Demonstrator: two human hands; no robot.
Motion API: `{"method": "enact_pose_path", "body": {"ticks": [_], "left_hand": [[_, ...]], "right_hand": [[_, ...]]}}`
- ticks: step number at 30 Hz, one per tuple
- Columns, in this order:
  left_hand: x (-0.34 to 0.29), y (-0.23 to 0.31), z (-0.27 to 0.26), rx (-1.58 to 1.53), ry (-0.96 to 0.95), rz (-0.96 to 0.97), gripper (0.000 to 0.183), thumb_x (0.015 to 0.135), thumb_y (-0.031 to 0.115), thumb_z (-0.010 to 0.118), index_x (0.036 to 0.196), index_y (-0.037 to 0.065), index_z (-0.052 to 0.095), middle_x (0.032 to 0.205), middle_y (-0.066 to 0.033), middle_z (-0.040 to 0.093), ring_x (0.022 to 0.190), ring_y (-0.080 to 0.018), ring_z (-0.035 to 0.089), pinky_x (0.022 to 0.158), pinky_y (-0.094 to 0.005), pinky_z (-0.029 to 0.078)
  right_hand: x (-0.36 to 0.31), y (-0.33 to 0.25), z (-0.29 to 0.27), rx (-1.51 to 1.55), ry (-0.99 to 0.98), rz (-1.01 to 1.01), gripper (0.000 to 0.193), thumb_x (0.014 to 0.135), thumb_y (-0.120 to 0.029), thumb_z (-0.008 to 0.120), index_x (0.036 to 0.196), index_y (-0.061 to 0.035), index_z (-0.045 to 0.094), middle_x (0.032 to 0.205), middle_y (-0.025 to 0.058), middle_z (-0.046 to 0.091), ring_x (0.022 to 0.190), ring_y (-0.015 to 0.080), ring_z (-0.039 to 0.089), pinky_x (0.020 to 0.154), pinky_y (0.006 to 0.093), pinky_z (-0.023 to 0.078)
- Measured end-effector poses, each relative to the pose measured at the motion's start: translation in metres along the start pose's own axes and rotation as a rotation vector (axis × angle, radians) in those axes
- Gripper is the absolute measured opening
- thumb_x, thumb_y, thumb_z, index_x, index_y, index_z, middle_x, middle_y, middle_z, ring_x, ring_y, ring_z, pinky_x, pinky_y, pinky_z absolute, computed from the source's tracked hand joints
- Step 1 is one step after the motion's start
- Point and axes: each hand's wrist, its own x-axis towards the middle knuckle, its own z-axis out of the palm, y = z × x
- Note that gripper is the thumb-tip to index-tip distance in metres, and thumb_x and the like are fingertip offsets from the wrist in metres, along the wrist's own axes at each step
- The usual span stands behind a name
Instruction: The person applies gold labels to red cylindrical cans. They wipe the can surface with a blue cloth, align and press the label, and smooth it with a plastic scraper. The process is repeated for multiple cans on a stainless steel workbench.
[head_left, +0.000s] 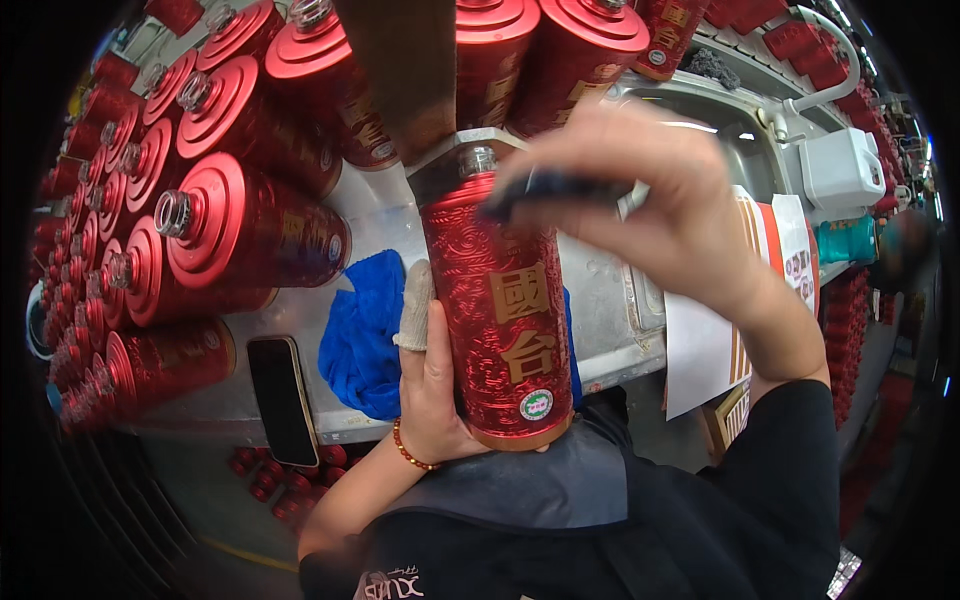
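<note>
A red embossed bottle (486,245) with gold characters and a round green-and-white sticker leans in front of me, its clear glass neck pointing away. My left hand (432,400) grips its lower left side near the base; one finger wears a pale cloth finger cover (414,305). Over the bottle's upper right side is my right hand (655,195), smeared by motion. Its fingers close on a dark object (550,190) close to the bottle's shoulder; the blur hides its kind and whether it touches. A blue cloth (368,335) lies left of the bottle, partly behind it.
Many red bottles (215,220) crowd the left and far side. A phone (281,400) lies at the bench's front edge. A metal post (412,75) rises beyond the bottle. To the right are a sink (745,120), a tap (835,90), a white container (842,170) and papers (700,345).
</note>
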Motion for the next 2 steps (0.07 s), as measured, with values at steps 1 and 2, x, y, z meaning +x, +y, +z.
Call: {"method": "enact_pose_path", "body": {"ticks": [1, 2], "left_hand": [[0.0007, -0.0022, 0.0005, 0.004, 0.006, 0.024, 0.144, 0.065, 0.055, 0.095, 0.160, -0.011, 0.009, 0.161, -0.0372, 0.024, 0.148, -0.0509, 0.033, 0.122, -0.0526, 0.029], [0.0049, -0.0037, -0.0017, 0.006, 0.000, 0.034, 0.144, 0.065, 0.055, 0.095, 0.160, -0.011, 0.009, 0.161, -0.0372, 0.024, 0.148, -0.0509, 0.033, 0.122, -0.0526, 0.029]], "right_hand": [[0.0001, 0.0055, -0.0055, -0.092, 0.021, 0.003, 0.028, 0.081, -0.003, 0.072, 0.107, -0.0115, 0.078, 0.085, 0.0032, 0.072, 0.074, 0.0174, 0.068, 0.066, 0.0315, 0.055], [0.0014, 0.0066, -0.0069, -0.099, 0.029, 0.005, 0.028, 0.081, -0.003, 0.072, 0.107, -0.0115, 0.078, 0.085, 0.0032, 0.072, 0.074, 0.0174, 0.068, 0.066, 0.0315, 0.055]]}}
